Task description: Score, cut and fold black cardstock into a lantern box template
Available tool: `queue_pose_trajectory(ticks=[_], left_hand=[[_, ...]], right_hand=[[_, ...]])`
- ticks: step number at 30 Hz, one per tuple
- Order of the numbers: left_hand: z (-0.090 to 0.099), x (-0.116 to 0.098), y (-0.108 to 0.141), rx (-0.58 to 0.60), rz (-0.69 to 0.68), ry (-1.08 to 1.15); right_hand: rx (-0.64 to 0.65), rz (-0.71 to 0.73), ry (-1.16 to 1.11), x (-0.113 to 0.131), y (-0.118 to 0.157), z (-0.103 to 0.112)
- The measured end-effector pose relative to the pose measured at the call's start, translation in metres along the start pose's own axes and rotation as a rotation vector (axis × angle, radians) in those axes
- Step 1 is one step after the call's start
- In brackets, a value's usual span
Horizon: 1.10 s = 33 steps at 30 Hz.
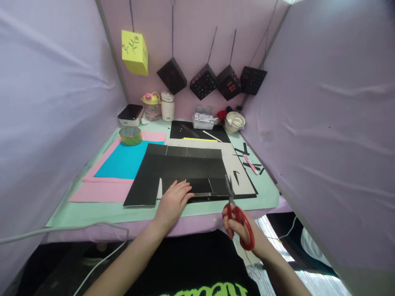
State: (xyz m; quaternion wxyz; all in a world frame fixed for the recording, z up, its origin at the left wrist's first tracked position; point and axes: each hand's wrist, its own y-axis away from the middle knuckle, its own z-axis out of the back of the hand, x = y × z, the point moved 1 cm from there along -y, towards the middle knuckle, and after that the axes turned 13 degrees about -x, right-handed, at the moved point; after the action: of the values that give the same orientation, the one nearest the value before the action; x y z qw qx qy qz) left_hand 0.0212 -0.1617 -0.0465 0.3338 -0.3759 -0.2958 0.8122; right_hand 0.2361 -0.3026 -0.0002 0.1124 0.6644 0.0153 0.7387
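Observation:
My left hand (174, 200) lies with its fingers spread on the front edge of a large black card sheet (182, 166). The sheet has fold lines and cut slits along its back and front edges. Just right of my left fingertips is a black flap (199, 186). My right hand (236, 224) is wrapped round the red handles of a pair of scissors (242, 226). The slightly parted blades point away from me, over the sheet's front right corner. Under the sheet a pale board (247, 186) shows.
Blue paper (121, 162) and pink paper (101, 192) lie left, with a tape roll (131, 136). A pink cutter (251, 164) lies among black scraps at right. Bottles, a pen box (204, 120) and a bowl (235, 121) stand behind. Cube lanterns hang above.

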Motion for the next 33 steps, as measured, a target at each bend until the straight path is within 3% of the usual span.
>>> queue_pose_trajectory(ticks=[2,4,14,20,27,33], left_hand=[[0.0,0.0,0.0,-0.007,-0.008,0.007],[0.001,0.001,-0.001,-0.011,-0.012,0.009],[0.002,-0.001,0.001,-0.051,0.005,-0.003],[-0.002,-0.004,0.001,-0.076,0.059,-0.061],[-0.002,-0.008,0.001,-0.045,0.002,-0.067],[-0.002,-0.011,0.001,-0.055,-0.001,-0.086]], right_hand=[[-0.114,0.026,0.032,0.009,-0.003,0.011],[-0.147,0.022,0.038,0.015,-0.004,0.016],[-0.052,-0.011,-0.064,-0.004,0.0,-0.012],[0.022,-0.112,0.04,-0.011,0.014,-0.017],[0.147,-0.206,-0.115,-0.016,0.016,-0.023],[0.105,-0.283,-0.195,-0.012,0.01,-0.03]])
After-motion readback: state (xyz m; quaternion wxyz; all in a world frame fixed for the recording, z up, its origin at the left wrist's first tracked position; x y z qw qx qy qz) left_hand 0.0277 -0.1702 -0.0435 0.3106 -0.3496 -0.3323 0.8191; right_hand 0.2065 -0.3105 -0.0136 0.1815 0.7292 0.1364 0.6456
